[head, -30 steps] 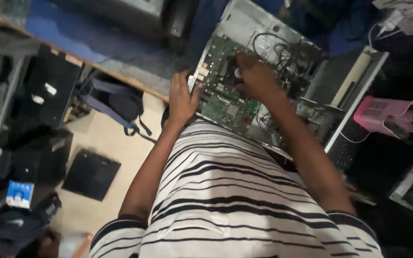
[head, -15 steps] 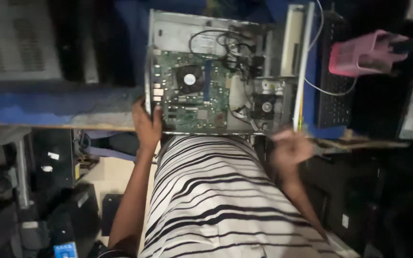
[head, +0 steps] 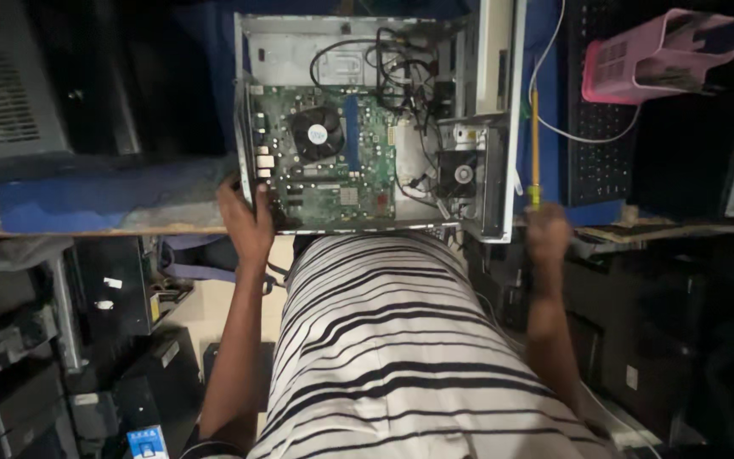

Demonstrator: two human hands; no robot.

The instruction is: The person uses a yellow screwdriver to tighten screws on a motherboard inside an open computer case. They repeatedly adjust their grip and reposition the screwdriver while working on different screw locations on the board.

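Head view: an open grey metal computer case [head: 503,127] lies flat on the blue-covered table [head: 87,200], its near edge at the table's front. Inside it, a green circuit board [head: 324,161] carries a round black cooling fan [head: 316,136], with black cables [head: 384,59] bundled toward the far side. The left hand [head: 246,223] wraps the case's near left corner, grip closed on the metal edge. The right hand [head: 547,234] sits just right of the case, grip closed around a yellow-handled screwdriver [head: 534,144] pointing away from the person. A pink plastic basket [head: 647,55] stands at far right, beside a black keyboard [head: 601,144].
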